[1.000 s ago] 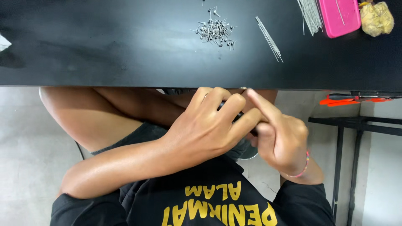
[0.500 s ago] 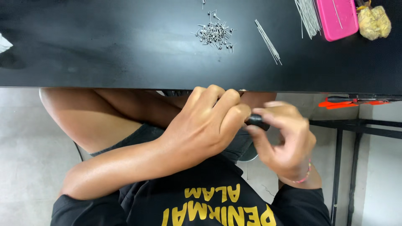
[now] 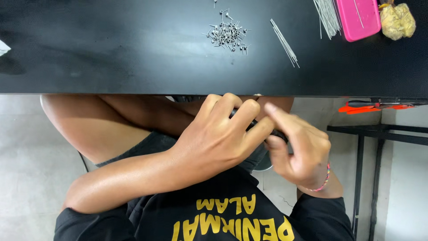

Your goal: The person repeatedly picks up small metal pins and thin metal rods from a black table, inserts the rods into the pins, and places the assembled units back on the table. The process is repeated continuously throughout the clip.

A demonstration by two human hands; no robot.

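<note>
Your left hand (image 3: 218, 140) is curled below the near edge of the black table (image 3: 111, 58), its fingers wrapped over a small dark object (image 3: 278, 132) that shows only as a sliver between your two hands. Half a second ago that object sat pinched in your right fingertips; now your left hand covers more of it, and your right hand (image 3: 303, 154) has shifted so its index finger lies stretched over the top. The hands are pressed together, both gripping the same piece, so the work looks like fine fingertip handling in your lap, off the tabletop. What the piece is, I cannot tell. On the table, a heap of small metal parts (image 3: 227, 35), then thin wires (image 3: 284, 42), and a pink case (image 3: 359, 18) lie untouched.
</note>
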